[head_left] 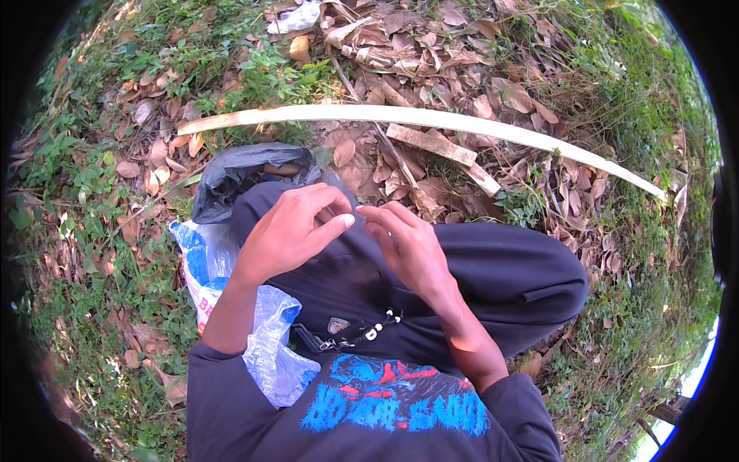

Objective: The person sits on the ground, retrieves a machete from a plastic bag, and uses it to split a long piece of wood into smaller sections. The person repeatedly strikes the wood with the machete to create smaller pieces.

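Note:
Above my crossed legs in dark trousers (500,266), my two hands meet with the fingertips almost touching. My left hand (296,227) is curled, its thumb tip close to the bent fingers as in a pinch. Facing it, my right hand (408,246) has its fingers bent inward and drawn together. Whatever may be between the fingertips is too small or hidden to make out. A dark plastic bag (219,181) lies gaping just beyond my left hand. Beside my left forearm is a crumpled clear and blue plastic bag (269,339).
A long pale wooden strip (431,117) crosses the ground ahead, bowed in this view. Short wood pieces (433,145) lie just on its near side. Dry leaves (392,35) and green grass (631,254) surround me. A whitish scrap (295,18) sits at the far edge.

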Tool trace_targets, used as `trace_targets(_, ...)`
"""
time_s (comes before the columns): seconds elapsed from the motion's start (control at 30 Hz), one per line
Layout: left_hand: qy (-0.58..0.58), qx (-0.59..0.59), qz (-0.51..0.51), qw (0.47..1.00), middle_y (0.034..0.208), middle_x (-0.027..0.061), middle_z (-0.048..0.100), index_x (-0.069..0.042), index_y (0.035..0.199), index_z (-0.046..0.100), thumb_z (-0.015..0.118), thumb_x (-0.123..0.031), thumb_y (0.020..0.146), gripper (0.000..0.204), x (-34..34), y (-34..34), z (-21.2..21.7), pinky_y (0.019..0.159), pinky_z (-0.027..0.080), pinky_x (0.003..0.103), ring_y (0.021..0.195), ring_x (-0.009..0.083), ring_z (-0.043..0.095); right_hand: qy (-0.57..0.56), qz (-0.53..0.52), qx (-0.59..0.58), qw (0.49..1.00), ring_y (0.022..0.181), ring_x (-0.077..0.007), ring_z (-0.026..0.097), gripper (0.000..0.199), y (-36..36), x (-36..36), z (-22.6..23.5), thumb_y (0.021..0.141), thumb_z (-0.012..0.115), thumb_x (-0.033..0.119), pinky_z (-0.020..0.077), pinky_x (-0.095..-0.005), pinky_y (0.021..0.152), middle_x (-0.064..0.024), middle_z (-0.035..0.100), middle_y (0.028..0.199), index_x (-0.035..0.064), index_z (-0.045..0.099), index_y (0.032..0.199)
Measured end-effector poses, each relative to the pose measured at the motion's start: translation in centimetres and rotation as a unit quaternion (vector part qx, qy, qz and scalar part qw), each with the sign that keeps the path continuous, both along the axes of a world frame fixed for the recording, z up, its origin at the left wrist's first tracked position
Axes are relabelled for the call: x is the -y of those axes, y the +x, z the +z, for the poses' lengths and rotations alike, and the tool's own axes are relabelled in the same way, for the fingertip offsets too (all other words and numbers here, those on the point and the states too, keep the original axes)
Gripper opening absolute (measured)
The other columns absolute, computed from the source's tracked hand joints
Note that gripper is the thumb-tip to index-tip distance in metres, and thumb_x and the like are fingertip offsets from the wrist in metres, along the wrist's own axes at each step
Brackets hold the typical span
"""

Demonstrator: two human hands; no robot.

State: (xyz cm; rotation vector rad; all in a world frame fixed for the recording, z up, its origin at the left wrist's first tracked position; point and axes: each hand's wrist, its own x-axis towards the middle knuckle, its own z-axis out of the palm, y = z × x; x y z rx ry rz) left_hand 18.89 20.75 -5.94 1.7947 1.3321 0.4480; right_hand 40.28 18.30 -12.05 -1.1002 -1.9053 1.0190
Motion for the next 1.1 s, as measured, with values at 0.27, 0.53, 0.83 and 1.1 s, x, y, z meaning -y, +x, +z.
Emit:
trace_targets(0.27, -0.063, -0.021, 0.236, 0.970, 0.071, 0.0024, 0.065, 0.002, 0.094, 0.065, 0.070, -0.008, 0.093, 0.011, 8.1, -6.7, 6.5, 0.057, 0.049, 0.023, 0.061, 0.0073, 0.062, -0.188, -0.112, -0.137, 0.966, 0.076, -0.0171, 0.070, 0.025, 5.8, 0.3, -6.8, 0.089, 0.049, -0.016, 0.0545, -0.0284, 0.070, -0.0107, 0.061, 0.093, -0.0058, 0.064, 0.106)
trace_targets(0.53, -0.287, 0.072, 0.192, 0.936, 0.082, 0.0118, 0.074, 0.006, 0.112, 0.064, 0.059, -0.006, 0.097, 0.020, 21.5, -11.9, 11.8, 0.062, 0.057, 0.031, 0.071, 0.0175, 0.073, -0.108, 0.145, -0.102, 0.978, 0.086, -0.0290, 0.070, 0.022, -6.4, 3.3, 2.8, 0.084, 0.067, 0.010, 0.0557, -0.0374, 0.081, -0.0187, 0.066, 0.108, -0.0051, 0.066, 0.100)
trace_targets(0.83, -0.125, -0.273, 0.285, 0.910, 0.107, 0.0277, 0.070, 0.008, 0.128, 0.056, 0.056, -0.015, 0.098, 0.037, 27.3, -7.9, 8.9, 0.090, 0.052, 0.048, 0.102, 0.0410, 0.069, -0.045, 0.278, -0.036, 0.959, 0.088, -0.0454, 0.063, 0.028, -14.9, 9.7, 3.5, 0.072, 0.068, -0.006, 0.0518, -0.0514, 0.081, -0.0238, 0.060, 0.095, -0.0073, 0.059, 0.099)
trace_targets(1.1, 0.103, -0.214, 0.418, 0.877, 0.099, 0.0235, 0.068, -0.001, 0.130, 0.040, 0.058, -0.005, 0.093, 0.042, 26.4, -6.5, 8.6, 0.088, 0.049, 0.051, 0.095, 0.0465, 0.067, -0.321, 0.155, -0.344, 0.869, 0.077, -0.0039, 0.058, 0.018, -16.3, 9.5, 8.9, 0.089, 0.054, -0.011, 0.0466, -0.0244, 0.065, -0.0032, 0.068, 0.084, -0.0055, 0.065, 0.102)
